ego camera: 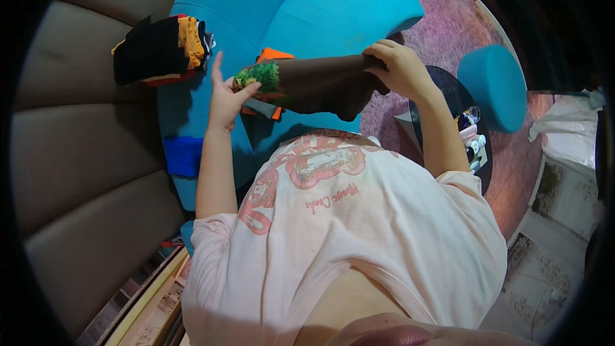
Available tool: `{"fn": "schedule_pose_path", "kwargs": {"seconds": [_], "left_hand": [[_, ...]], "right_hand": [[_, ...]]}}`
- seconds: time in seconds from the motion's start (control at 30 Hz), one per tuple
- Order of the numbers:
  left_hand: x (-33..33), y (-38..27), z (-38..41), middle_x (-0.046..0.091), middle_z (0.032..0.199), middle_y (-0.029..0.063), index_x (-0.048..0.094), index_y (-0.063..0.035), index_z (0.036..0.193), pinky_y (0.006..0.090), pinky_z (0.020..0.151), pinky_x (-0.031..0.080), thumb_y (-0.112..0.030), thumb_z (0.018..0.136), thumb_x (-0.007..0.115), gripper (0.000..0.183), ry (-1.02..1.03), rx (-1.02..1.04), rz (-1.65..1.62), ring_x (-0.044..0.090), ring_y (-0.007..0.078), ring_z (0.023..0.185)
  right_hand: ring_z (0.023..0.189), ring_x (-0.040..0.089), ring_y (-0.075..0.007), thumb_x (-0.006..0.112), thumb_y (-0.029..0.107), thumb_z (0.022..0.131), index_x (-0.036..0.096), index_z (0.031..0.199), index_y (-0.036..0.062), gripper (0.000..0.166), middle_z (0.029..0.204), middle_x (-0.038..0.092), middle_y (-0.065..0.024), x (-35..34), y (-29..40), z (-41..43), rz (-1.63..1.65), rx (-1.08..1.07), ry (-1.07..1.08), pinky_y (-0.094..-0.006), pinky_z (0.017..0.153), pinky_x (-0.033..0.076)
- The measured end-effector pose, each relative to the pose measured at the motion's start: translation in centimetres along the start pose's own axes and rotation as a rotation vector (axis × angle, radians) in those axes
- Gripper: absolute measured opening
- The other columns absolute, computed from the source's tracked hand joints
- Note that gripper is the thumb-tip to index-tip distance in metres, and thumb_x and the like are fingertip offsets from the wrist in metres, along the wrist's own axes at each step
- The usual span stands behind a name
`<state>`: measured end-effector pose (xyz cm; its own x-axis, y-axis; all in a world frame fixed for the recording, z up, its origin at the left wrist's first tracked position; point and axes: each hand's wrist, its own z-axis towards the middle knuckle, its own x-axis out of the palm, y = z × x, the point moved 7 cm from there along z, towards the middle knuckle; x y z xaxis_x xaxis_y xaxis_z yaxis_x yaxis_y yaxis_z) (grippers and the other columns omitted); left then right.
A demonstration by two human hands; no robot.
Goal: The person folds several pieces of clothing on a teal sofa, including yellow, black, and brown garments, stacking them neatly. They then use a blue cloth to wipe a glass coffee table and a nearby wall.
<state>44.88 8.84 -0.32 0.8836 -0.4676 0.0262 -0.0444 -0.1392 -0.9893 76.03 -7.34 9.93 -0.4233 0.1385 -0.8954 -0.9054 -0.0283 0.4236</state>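
A dark brown piece of fabric, probably a folded garment [322, 81], is stretched sideways in the air between my two hands. A green leafy print shows at its left end. There my left hand [230, 93] pinches it with the thumb on top, its index finger pointing up and away. At the other end my right hand [396, 67] grips a bunched edge, and the lower side sags. Beneath the fabric, partly hidden by it, orange cloth [276, 53] and grey cloth [262, 107] lie on the turquoise sofa seat [331, 9].
Folded clothes [151, 53] are stacked at the left against the brown padded backrest [86, 67]. A blue folded cloth [183, 156] lies near my left forearm. To the right are a dark round table [435, 86] with small items, a turquoise pouf [495, 89] and a pink rug [432, 14].
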Motion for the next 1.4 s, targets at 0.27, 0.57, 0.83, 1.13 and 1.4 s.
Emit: {"fn": "schedule_pose_path", "kwargs": {"seconds": [0.27,0.57,0.83,1.13,1.4], "left_hand": [[5.3,1.7,4.3,0.075,0.102,0.0107,0.075,-0.0069,0.108,0.0432,0.089,0.054,-0.013,0.076,0.085,0.034,0.077,0.179,0.965,0.068,0.0308,0.104],[11.3,0.0,10.9,0.071,0.109,0.0114,0.070,-0.0093,0.095,0.0460,0.094,0.053,0.004,0.070,0.079,0.030,-0.096,0.701,0.986,0.065,0.0337,0.108],[13.7,6.4,8.1,0.069,0.103,0.0127,0.071,-0.0107,0.109,0.0465,0.087,0.055,0.006,0.073,0.073,0.040,0.068,0.675,1.036,0.066,0.0351,0.098],[12.7,30.4,-1.5,0.056,0.090,0.0083,0.075,-0.0165,0.110,0.0443,0.080,0.051,-0.004,0.078,0.073,0.034,0.345,0.197,1.207,0.060,0.0305,0.092],[11.6,37.5,-10.6,0.057,0.093,0.0075,0.075,-0.0144,0.112,0.0440,0.086,0.048,-0.008,0.082,0.071,0.030,0.457,-0.018,1.242,0.059,0.0300,0.096]], "right_hand": [[0.103,0.068,-0.0363,0.076,0.008,0.086,0.070,0.115,0.0067,0.029,0.113,0.069,-0.0144,0.9,-7.3,-0.2,-0.006,0.001,0.036,-0.0423,0.088,0.057],[0.105,0.068,-0.0328,0.076,0.007,0.084,0.069,0.115,0.0142,0.033,0.115,0.070,-0.0060,-0.7,-15.7,1.1,-0.167,-0.001,-0.344,-0.0400,0.086,0.059],[0.097,0.067,-0.0329,0.079,0.003,0.075,0.070,0.114,0.0138,0.041,0.105,0.068,-0.0092,6.1,-18.9,-3.9,-0.016,-0.008,-0.257,-0.0417,0.082,0.057],[0.099,0.062,-0.0347,0.073,0.009,0.079,0.071,0.107,0.0117,0.028,0.099,0.060,-0.0110,29.1,-22.7,-14.9,0.154,0.137,0.219,-0.0443,0.085,0.053],[0.105,0.060,-0.0336,0.069,0.009,0.082,0.072,0.121,0.0117,0.038,0.109,0.062,-0.0126,37.3,-21.2,-22.4,0.237,0.183,0.484,-0.0435,0.093,0.053]]}}
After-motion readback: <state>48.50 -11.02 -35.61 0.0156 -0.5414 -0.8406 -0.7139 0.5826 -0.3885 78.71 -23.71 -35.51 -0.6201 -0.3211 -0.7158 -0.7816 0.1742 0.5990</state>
